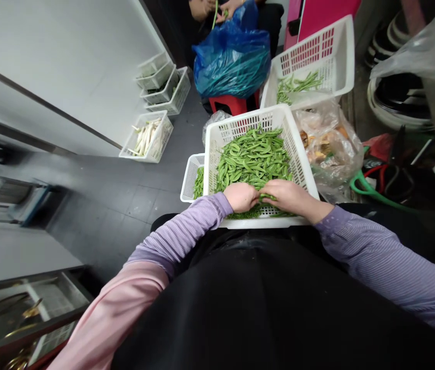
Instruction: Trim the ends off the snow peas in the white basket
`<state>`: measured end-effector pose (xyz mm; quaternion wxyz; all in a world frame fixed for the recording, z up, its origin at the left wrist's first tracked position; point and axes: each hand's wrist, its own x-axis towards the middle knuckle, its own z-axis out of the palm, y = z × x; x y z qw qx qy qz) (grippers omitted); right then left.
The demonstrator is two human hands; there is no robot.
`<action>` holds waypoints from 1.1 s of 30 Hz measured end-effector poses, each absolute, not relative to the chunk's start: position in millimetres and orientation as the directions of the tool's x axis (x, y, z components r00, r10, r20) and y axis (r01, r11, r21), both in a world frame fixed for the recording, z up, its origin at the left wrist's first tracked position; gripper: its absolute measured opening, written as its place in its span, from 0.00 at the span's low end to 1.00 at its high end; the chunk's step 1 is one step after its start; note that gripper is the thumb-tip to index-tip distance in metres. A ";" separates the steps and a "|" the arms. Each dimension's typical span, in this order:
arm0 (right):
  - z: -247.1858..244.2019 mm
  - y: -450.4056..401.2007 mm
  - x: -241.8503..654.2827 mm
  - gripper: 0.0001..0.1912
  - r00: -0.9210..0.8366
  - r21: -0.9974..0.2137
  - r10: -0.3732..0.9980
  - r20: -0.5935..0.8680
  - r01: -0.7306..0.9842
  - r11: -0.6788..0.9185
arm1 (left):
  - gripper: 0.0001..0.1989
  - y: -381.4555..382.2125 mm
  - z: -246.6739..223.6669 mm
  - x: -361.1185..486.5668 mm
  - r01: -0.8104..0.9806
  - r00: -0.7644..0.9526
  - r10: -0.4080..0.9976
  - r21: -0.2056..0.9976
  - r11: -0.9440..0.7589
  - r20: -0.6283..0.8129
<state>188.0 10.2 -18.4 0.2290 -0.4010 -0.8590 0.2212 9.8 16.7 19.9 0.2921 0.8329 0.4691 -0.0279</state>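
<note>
Open grey tiled floor (125,205) allows passage left of the white plastic mesh basket (298,159); a crumpled clear plastic bag (331,149) obstructs its right side.

Snow peas (254,159) heaped in the basket (240,123) at 12 o'clock, folks — a smaller basket (190,177) tucked against its left side, another basket (310,49) behind it at 1 o'clock — and a plastic bag (327,139) just beside at 2!

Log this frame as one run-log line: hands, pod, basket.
left hand: at green pea pod | right hand: touching same pod | white plastic basket: heaped with pods

bright, even indoor light — wide-angle edges bowed
</note>
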 end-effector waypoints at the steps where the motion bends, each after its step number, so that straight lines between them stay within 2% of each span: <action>1: -18.5 9.7 186.3 0.09 -0.597 -0.577 0.783 0.175 0.582 0.573 | 0.06 16.6 22.9 12.2 0.776 0.581 0.761 0.476 -0.413 -0.288; 4: -17.7 8.2 180.8 0.08 -0.460 -0.735 0.885 0.078 0.573 0.363 | 0.07 15.0 26.6 19.4 0.724 0.568 0.815 0.539 -0.431 -0.113; 6: -16.0 8.0 178.9 0.11 -0.314 -0.883 0.949 -0.008 0.448 0.140 | 0.10 11.9 19.8 21.5 0.702 0.483 0.875 0.599 -0.386 -0.002; 7: -14.9 8.8 179.5 0.12 -0.247 -0.941 0.967 -0.056 0.336 0.031 | 0.12 9.7 12.9 21.0 0.696 0.446 0.895 0.626 -0.351 0.006; 9: -12.8 13.7 185.1 0.12 -0.114 -0.990 0.984 -0.138 0.054 -0.132 | 0.10 4.5 -6.2 16.3 0.725 0.434 0.892 0.636 -0.265 -0.124; 11: -11.0 23.1 197.3 0.11 0.004 -0.956 0.979 -0.202 -0.218 -0.196 | 0.06 0.3 -27.1 7.4 0.806 0.434 0.819 0.568 -0.166 -0.376; 12: -10.2 28.6 204.9 0.10 0.035 -0.927 0.973 -0.227 -0.313 -0.205 | 0.04 -0.5 -35.8 2.3 0.842 0.403 0.784 0.527 -0.115 -0.473; 14: -9.0 37.9 218.8 0.09 0.033 -0.893 0.966 -0.257 -0.391 -0.224 | 0.09 1.1 -46.2 -6.1 0.856 0.316 0.783 0.517 0.008 -0.536; 16: -8.2 40.9 224.3 0.08 -0.025 -0.890 0.962 -0.272 -0.375 -0.261 | 0.17 6.6 -46.2 -8.5 0.753 0.242 0.821 0.634 0.177 -0.517; 17: -8.2 39.3 222.4 0.09 -0.064 -0.891 0.956 -0.287 -0.349 -0.291 | 0.17 9.9 -43.2 -6.9 0.648 0.218 0.828 0.711 0.272 -0.516; 20: -10.1 25.3 201.6 0.13 -0.161 -0.903 0.924 -0.346 -0.212 -0.375 | 0.12 17.2 -28.6 6.9 0.227 0.189 0.819 0.836 0.500 -0.542; 22: -13.1 13.6 183.6 0.15 -0.172 -0.945 0.932 -0.319 -0.016 -0.326 | 0.11 16.9 -19.5 19.7 0.004 0.153 0.844 0.854 0.520 -0.514; 24: -16.5 4.8 170.1 0.15 -0.164 -0.955 0.959 -0.231 0.226 -0.192 | 0.10 12.8 -12.9 32.2 -0.121 0.119 0.883 0.876 0.467 -0.454; 26: -19.4 0.4 163.8 0.15 -0.163 -0.910 0.973 -0.163 0.405 -0.085 | 0.10 7.1 -8.4 42.2 -0.175 0.123 0.924 0.909 0.378 -0.361; 29: -22.3 1.1 166.0 0.14 -0.175 -0.890 0.976 -0.132 0.455 -0.039 | 0.10 1.9 -4.0 48.1 -0.147 0.173 0.959 0.957 0.250 -0.224; 31: -23.6 3.9 171.0 0.14 -0.167 -0.879 0.981 -0.095 0.477 -0.004 | 0.09 2.9 -1.4 45.2 -0.041 0.162 0.970 0.981 0.191 -0.182; 33: -24.5 6.9 175.5 0.12 -0.149 -0.828 0.989 0.007 0.554 0.089 | 0.04 6.1 1.8 38.8 0.120 0.111 0.979 0.980 0.158 -0.172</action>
